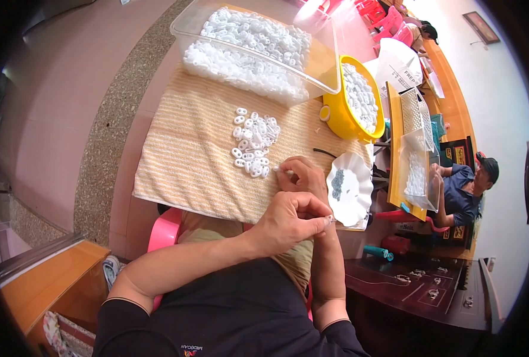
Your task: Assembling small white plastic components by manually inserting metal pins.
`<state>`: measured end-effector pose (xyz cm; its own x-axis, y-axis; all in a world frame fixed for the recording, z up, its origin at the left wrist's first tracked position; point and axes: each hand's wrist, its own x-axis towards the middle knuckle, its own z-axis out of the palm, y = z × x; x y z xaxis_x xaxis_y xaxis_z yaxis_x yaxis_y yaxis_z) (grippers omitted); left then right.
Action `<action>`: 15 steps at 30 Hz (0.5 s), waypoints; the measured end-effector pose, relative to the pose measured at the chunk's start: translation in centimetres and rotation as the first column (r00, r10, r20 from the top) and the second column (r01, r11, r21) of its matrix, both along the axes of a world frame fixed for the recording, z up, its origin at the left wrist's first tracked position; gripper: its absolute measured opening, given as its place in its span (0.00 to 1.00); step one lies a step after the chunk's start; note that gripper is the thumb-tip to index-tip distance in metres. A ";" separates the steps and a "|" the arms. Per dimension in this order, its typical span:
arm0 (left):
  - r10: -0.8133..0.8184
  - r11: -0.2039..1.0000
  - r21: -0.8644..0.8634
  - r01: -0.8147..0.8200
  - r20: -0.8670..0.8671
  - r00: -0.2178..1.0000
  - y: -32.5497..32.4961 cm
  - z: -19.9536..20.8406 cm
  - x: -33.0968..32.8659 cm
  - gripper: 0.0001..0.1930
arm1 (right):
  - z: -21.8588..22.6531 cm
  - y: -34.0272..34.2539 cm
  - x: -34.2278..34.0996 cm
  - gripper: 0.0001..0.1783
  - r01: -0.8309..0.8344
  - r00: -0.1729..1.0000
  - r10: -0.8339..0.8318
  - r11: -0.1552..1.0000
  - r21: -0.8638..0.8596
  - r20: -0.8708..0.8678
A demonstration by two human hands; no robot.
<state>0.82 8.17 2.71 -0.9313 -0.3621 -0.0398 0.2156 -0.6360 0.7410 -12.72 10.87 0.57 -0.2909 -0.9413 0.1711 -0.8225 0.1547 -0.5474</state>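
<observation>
My left hand (291, 220) is closed, pinching a tiny pale part at its fingertips near the white scalloped dish (359, 178). Just beyond it, my right hand (303, 174) pinches a small white plastic piece at the edge of a pile of white oval plastic pieces (253, 143). The pile lies on a yellow striped towel (187, 154) that covers the table. The dish holds a small heap of tiny dark parts (337, 184). The two hands are close together, left in front of right.
A clear plastic tub (193, 24) full of white pieces stands at the towel's far edge. A yellow bucket (336, 122) with more white pieces is to its right. Another person (463, 190) sits at a neighbouring table on the right. A pink stool (164, 229) is below.
</observation>
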 end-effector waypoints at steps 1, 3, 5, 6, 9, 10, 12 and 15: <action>0.027 1.000 0.015 -0.027 0.000 1.000 0.1 -0.1 -0.1 0.06 | -0.1 -0.1 0.0 0.08 0.003 0.999 -0.004 1.000 0.014 0.035; 0.055 0.998 0.029 -0.055 0.003 0.998 0.0 -0.2 0.0 0.05 | -0.2 -0.2 0.1 0.08 -0.006 1.000 0.006 1.000 0.020 0.026; 0.013 0.999 0.048 -0.014 0.017 1.000 -0.3 -0.1 0.0 0.05 | 0.4 -0.3 0.5 0.08 -0.008 1.000 0.008 1.000 0.026 0.012; 0.012 0.999 0.048 -0.012 0.017 1.000 -0.3 -0.1 0.0 0.05 | 1.0 -0.3 0.9 0.09 -0.002 0.999 0.001 0.999 0.035 0.043; 0.080 0.997 0.023 -0.080 -0.016 0.997 -0.3 -0.3 -0.2 0.06 | 1.1 0.0 0.6 0.14 -0.045 0.997 0.041 0.997 0.062 0.065; 0.103 0.994 -0.024 -0.104 -0.017 0.995 -0.5 -0.3 -0.2 0.06 | 1.2 0.0 0.4 0.18 -0.098 0.994 0.094 0.992 0.081 0.059; 0.125 0.990 -0.070 -0.126 -0.017 0.992 -0.9 -0.4 -0.2 0.07 | 2.1 0.2 0.4 0.22 -0.137 0.986 0.125 0.985 0.108 0.112; 0.109 0.994 0.026 -0.109 -0.001 0.994 -1.6 -0.3 -0.3 0.06 | 2.4 0.6 -0.1 0.27 -0.172 0.968 0.150 0.980 0.099 0.200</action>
